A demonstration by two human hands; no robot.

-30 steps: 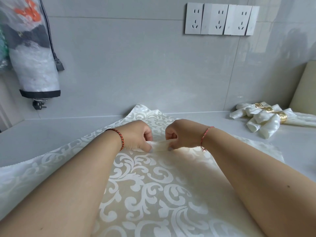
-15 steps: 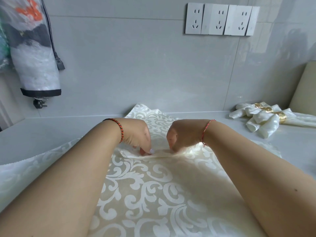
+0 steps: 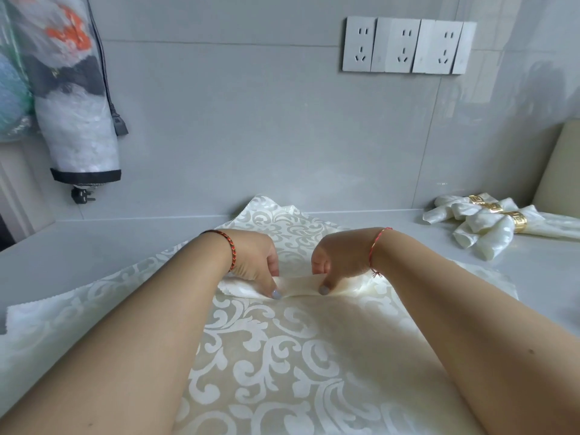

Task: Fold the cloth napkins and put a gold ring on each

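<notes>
A glossy cream napkin (image 3: 282, 356) with raised white scrollwork is lying spread on the smooth grey counter (image 3: 78, 243). The left hand (image 3: 251, 259) and right hand (image 3: 342, 259) are pinching a narrow fold between them, thumbs pressing its edge, knuckles up. Far right of the grip, rolled napkins (image 3: 489, 227) are wearing gold rings (image 3: 518, 222).

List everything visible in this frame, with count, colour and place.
napkin: one, cream with white scrolls, spread on the counter, one fold pinched at its middle
finished napkins: a pile, white, far right of the counter
gold rings: at least three, on those napkins
counter: one, grey
sockets: three, white, on the wall
hanging bag: one, clear, far left
plug: one, black, below the bag
left hand: pinches the fold
right hand: pinches the fold
</notes>
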